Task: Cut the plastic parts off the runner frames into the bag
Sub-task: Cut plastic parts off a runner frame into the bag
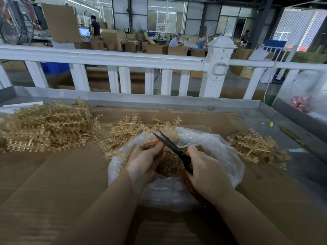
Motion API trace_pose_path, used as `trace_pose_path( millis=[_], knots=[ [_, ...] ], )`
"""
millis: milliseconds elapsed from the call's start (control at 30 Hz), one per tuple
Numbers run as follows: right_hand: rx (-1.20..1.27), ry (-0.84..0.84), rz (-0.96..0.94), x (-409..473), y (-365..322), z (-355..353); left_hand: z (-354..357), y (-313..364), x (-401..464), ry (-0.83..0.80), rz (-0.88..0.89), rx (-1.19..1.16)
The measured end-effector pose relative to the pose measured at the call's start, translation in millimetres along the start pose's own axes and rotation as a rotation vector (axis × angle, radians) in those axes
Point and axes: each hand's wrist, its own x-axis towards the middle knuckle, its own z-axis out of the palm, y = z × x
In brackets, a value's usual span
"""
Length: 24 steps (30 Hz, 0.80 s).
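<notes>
Left hand (146, 160): fingers clamped on a runner frame (146, 138) above the bag (221, 151).
Right hand (203, 167): fingers gripping scissors (174, 147), blades parted.
Table (53, 174): frame piles (47, 126) left, right; raised rim behind.

Two bare arms reach forward from the bottom edge and come close together in the middle. The left hand (145, 160) is turned palm inward with its fingers curled, pinching something thin near the fingertips. The right hand (203, 168) shows its back, its fingers curled tight around a handle. The two hands sit just beside each other, almost touching.
</notes>
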Motion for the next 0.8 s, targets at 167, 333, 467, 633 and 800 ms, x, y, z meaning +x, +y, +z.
trace_pose_path(
  millis=[167,333,467,633,800],
  knots=[
    [-0.014,0.012,0.021,0.8,-1.4,2.2,1.7,-2.2,-0.4,0.004,0.027,0.039],
    [0.044,-0.049,0.016,1.5,0.9,6.2,1.6,-2.3,0.2,0.007,0.036,0.053],
    [0.097,-0.067,0.026,1.3,2.9,8.2,1.4,-1.5,-0.7,0.010,0.026,0.036],
    [0.101,-0.072,0.028,2.2,3.8,9.1,1.3,-1.0,-0.7,0.006,0.019,0.041],
    [0.098,-0.073,0.030,1.2,3.6,9.1,0.2,-0.5,-1.9,-0.004,0.017,0.041]
  ],
)
